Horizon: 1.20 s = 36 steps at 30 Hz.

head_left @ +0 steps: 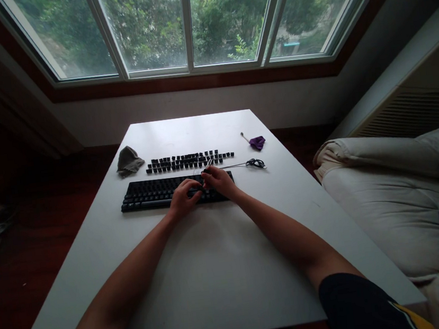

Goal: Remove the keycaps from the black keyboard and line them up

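Note:
A black keyboard (151,194) lies across the middle of the white table (216,271). My left hand (183,196) rests on its right half with fingers curled, pressing on the keys. My right hand (220,180) is closed on a thin wire tool (208,165) at the keyboard's right end, the tool's tip poking up above the fingers. Behind the keyboard, several loose black keycaps (189,160) lie in rows.
A grey cloth (128,161) lies bunched at the back left. A purple-headed brush (255,142) and a coiled black cable (255,163) sit at the back right. A white sofa (399,190) stands close to the table's right edge. Windows lie beyond.

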Each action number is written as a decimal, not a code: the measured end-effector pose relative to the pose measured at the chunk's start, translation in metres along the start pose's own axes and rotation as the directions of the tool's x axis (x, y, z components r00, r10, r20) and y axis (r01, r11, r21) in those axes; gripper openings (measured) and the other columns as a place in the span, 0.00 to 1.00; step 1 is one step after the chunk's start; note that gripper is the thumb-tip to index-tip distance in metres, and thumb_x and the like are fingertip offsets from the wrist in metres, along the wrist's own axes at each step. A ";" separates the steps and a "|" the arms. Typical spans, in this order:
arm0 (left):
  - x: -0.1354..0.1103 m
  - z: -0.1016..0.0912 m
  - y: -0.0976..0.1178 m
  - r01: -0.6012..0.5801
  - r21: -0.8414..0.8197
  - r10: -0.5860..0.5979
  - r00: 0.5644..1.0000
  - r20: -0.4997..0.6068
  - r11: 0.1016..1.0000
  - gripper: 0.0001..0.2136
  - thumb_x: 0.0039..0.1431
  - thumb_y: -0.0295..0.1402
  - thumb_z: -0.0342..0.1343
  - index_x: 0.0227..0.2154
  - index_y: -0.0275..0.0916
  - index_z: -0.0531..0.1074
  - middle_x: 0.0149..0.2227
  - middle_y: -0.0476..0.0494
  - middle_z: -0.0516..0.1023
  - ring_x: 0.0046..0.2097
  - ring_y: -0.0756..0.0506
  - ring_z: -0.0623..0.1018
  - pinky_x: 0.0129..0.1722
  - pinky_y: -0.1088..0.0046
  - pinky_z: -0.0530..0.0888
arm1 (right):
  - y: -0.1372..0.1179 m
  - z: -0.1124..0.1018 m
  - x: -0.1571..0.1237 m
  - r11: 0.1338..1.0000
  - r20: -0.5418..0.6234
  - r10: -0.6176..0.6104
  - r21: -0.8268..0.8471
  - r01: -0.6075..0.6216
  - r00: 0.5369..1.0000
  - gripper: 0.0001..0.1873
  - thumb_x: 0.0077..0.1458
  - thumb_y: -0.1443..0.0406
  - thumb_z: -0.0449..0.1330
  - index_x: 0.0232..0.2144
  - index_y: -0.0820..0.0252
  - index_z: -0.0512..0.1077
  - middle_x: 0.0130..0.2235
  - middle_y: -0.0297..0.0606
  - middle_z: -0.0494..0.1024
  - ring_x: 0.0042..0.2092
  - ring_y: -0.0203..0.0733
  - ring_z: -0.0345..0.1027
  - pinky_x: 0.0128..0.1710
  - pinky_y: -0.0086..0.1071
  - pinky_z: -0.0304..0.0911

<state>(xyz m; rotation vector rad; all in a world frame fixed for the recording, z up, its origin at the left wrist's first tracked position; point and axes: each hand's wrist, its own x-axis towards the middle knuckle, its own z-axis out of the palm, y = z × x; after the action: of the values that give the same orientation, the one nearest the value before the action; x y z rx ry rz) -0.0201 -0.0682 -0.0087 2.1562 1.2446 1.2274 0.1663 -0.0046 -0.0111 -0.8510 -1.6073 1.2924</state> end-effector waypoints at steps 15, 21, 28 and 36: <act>-0.005 0.005 -0.009 0.077 -0.081 -0.077 0.997 0.004 0.994 0.13 0.59 0.31 0.58 0.48 0.41 0.72 0.43 0.44 0.80 0.44 0.45 0.80 0.47 0.65 0.76 | -0.005 0.004 -0.006 0.993 -0.062 0.011 -0.120 -0.018 0.998 0.20 0.57 0.46 0.59 0.34 0.55 0.66 0.24 0.32 0.76 0.24 0.40 0.73 0.25 0.32 0.68; -0.005 0.003 -0.010 -0.019 0.047 0.017 0.998 0.053 0.999 0.10 0.62 0.31 0.57 0.46 0.42 0.74 0.42 0.43 0.80 0.44 0.44 0.79 0.47 0.63 0.76 | 0.001 0.002 -0.004 0.981 -0.079 0.053 -0.180 -0.066 0.996 0.20 0.57 0.46 0.59 0.34 0.56 0.67 0.23 0.32 0.76 0.24 0.41 0.73 0.24 0.32 0.68; -0.002 0.002 -0.005 -0.116 0.087 0.114 0.993 0.023 0.989 0.07 0.62 0.30 0.57 0.43 0.43 0.74 0.49 0.41 0.75 0.53 0.42 0.75 0.55 0.59 0.72 | 0.007 0.002 -0.002 0.970 -0.096 0.060 -0.230 -0.080 0.994 0.19 0.57 0.47 0.59 0.32 0.56 0.66 0.22 0.31 0.75 0.23 0.40 0.72 0.24 0.31 0.67; -0.004 0.000 -0.003 -0.008 0.074 0.014 0.996 -0.093 0.997 0.08 0.65 0.31 0.53 0.45 0.43 0.72 0.45 0.43 0.76 0.47 0.45 0.76 0.49 0.64 0.75 | -0.002 0.002 -0.004 0.993 -0.142 0.056 -0.095 -0.070 0.988 0.12 0.57 0.54 0.58 0.34 0.55 0.64 0.27 0.31 0.76 0.27 0.39 0.74 0.26 0.30 0.68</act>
<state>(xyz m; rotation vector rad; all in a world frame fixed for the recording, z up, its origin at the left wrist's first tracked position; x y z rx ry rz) -0.0225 -0.0696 -0.0130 2.1826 1.3374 1.3197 0.1661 -0.0092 -0.0099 -1.0378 -1.5550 1.1769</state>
